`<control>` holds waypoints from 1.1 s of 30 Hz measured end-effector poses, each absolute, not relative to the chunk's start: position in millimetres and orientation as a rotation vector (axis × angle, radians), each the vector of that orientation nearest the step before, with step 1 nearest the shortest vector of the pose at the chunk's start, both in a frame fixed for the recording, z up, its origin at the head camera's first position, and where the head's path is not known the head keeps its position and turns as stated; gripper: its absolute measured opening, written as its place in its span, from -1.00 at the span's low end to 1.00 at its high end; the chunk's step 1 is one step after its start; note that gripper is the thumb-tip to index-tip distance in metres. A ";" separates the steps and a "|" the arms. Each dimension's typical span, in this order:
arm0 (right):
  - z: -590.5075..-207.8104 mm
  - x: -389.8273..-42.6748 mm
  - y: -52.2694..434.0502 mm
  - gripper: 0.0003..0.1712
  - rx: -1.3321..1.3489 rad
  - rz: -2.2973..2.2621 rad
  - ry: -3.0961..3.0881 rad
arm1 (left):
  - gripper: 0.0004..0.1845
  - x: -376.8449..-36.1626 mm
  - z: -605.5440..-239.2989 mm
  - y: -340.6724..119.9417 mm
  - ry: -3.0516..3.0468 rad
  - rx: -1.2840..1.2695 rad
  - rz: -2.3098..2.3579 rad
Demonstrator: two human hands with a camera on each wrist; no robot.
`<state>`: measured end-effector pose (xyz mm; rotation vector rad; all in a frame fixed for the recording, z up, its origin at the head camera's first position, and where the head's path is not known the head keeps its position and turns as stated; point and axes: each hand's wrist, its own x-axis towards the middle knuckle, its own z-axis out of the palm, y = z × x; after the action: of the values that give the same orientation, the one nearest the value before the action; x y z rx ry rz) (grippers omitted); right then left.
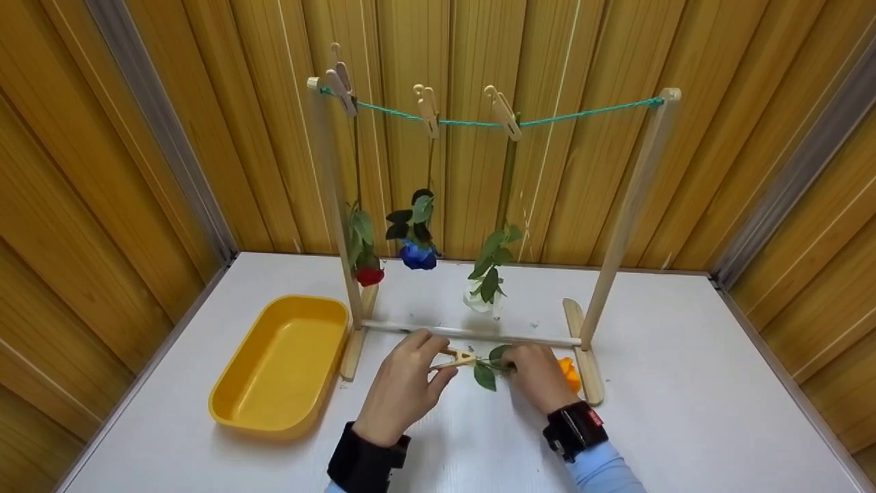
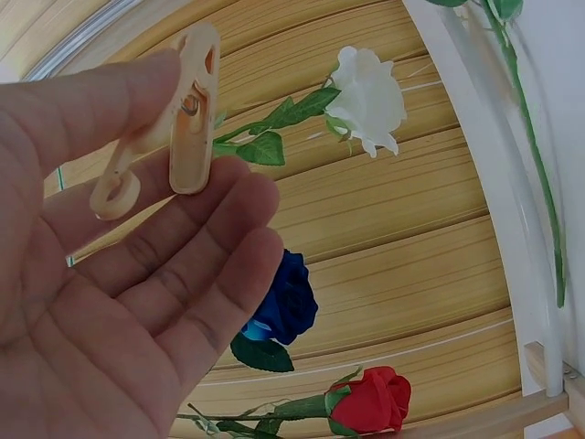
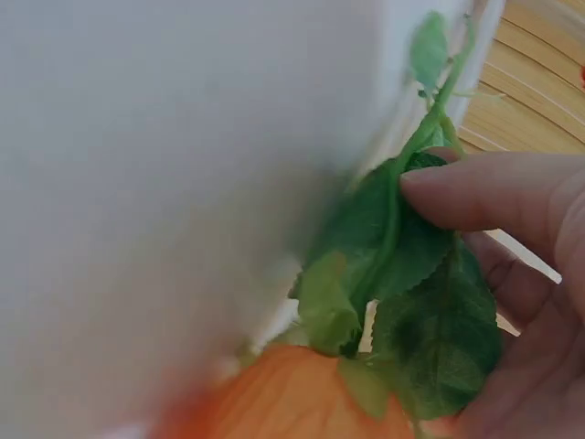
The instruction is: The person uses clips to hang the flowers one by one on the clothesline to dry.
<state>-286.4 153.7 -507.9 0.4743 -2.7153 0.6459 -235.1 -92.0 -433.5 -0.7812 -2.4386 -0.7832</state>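
My left hand (image 1: 404,390) pinches a wooden clothespin (image 1: 457,359) between thumb and fingers just above the table; the left wrist view shows the clothespin (image 2: 174,119) against my fingertips. My right hand (image 1: 537,376) holds the stem and leaves of an orange rose (image 1: 568,373) lying on the table; the right wrist view shows my fingers on the green leaves (image 3: 402,274) above the orange bloom (image 3: 292,398). Behind stands a wooden rack (image 1: 472,334) with a green string (image 1: 479,123). A red rose (image 1: 369,275), a blue rose (image 1: 417,257) and a white rose (image 1: 477,299) hang from it by clothespins.
A yellow tray (image 1: 284,363) sits on the white table (image 1: 684,411) to the left of the rack. Wooden panel walls close in the table at the back and both sides. The rack's right foot (image 1: 585,359) lies beside the orange rose.
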 end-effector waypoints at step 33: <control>-492.0 -253.6 169.6 -0.77 0.515 0.635 -2.831 | -0.70 -236.8 -435.8 -92.7 -2.447 -0.772 -0.761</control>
<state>-253.6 169.6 -492.0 0.5150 -2.8311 0.6345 -236.8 -92.7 -435.8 -0.7723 -2.4466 -0.7605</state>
